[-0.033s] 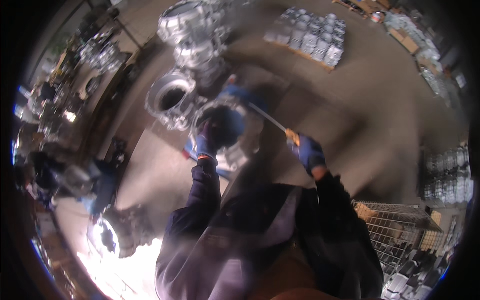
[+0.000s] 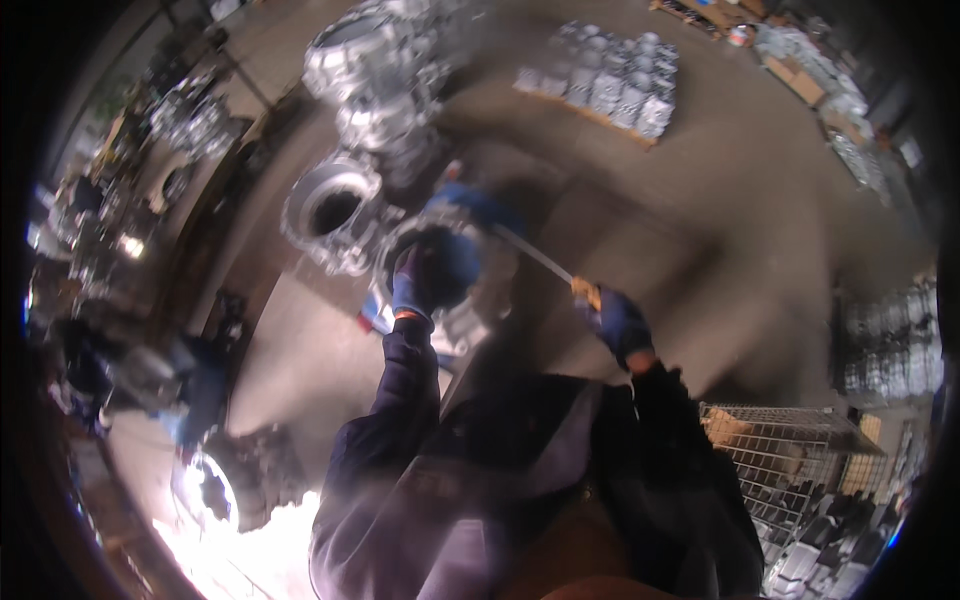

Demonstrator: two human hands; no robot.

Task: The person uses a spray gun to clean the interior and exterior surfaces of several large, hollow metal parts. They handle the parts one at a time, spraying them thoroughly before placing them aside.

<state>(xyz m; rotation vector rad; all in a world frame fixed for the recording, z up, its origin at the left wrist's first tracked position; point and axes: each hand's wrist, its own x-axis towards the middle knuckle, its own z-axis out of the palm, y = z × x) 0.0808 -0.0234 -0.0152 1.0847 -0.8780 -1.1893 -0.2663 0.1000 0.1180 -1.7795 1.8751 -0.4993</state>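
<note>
In front of me stands a silver cast-metal housing (image 2: 462, 325) with a wide round opening, supported on something blue (image 2: 475, 205). My left hand (image 2: 412, 285), in a dark blue glove, grips the near left rim of this housing, its fingertips partly lost in the dark opening. To the right, my gloved right hand (image 2: 618, 322) is closed round the orange-yellow handle of a long thin file (image 2: 535, 253). Its blade slants up and left to the housing's right side; blur hides whether the tip touches. A second silver housing (image 2: 300, 215) stands just left of the first.
More housings (image 2: 375, 115) are stacked beyond, at the far left. A pallet of silver castings (image 2: 610, 80) stands farther off. Close on my right is a wire mesh cage (image 2: 775, 450) with dark and grey parts inside. Another housing (image 2: 255, 465) lies at lower left, in bright glare.
The whole view has shifted slightly, so the scene sits a little farther left. My right hand and the file have come slightly toward me; my left hand stays on the housing.
</note>
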